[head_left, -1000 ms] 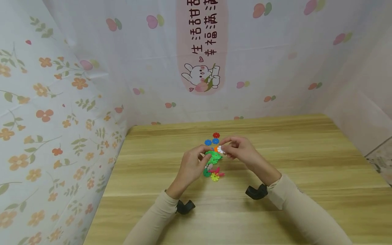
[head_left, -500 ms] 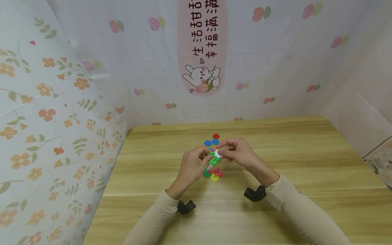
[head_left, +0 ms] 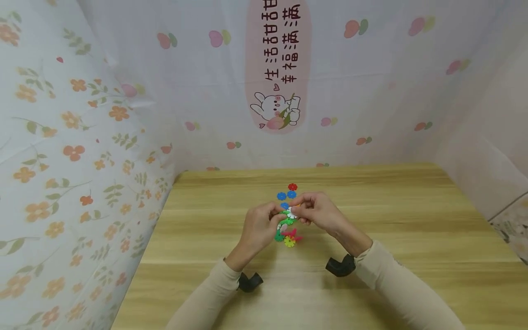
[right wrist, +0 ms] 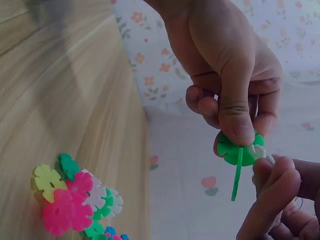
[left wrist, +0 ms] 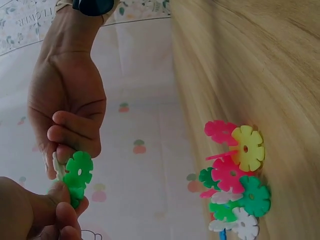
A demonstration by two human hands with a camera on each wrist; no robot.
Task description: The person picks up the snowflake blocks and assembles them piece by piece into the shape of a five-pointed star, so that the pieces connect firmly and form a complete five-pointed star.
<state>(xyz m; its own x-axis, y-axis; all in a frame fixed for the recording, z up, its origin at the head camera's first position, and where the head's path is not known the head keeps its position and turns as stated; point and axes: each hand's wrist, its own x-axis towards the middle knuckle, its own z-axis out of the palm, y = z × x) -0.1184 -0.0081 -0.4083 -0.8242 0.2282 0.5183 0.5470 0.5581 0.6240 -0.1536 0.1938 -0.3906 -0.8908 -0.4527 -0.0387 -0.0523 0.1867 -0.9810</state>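
In the head view my left hand (head_left: 259, 225) is raised above the table, close beside my right hand (head_left: 322, 213). Thumb and fingers of the left hand pinch two joined green flower-shaped plastic pieces (left wrist: 79, 171), set at an angle to each other. The right hand pinches a white flower-shaped piece (head_left: 292, 212), brought up against the green ones; fingers cover much of it. Whether its slot is engaged I cannot tell. Under the hands lies a pile with a yellow piece (left wrist: 246, 148), pink pieces (left wrist: 229, 174) and a dark green piece (left wrist: 255, 195).
Beyond the hands lie blue pieces (head_left: 282, 196) and a red piece (head_left: 292, 187) on the wooden table (head_left: 371, 192). An orange piece (head_left: 299, 206) is partly hidden by the right hand. Printed cloth (head_left: 185, 91) hangs behind and at the left. A black mount (head_left: 340, 266) sits at the right wrist.
My right hand has moved left with the white piece, closing the gap to the green pieces in the left hand. The left hand has barely moved; the head view has tilted slightly.
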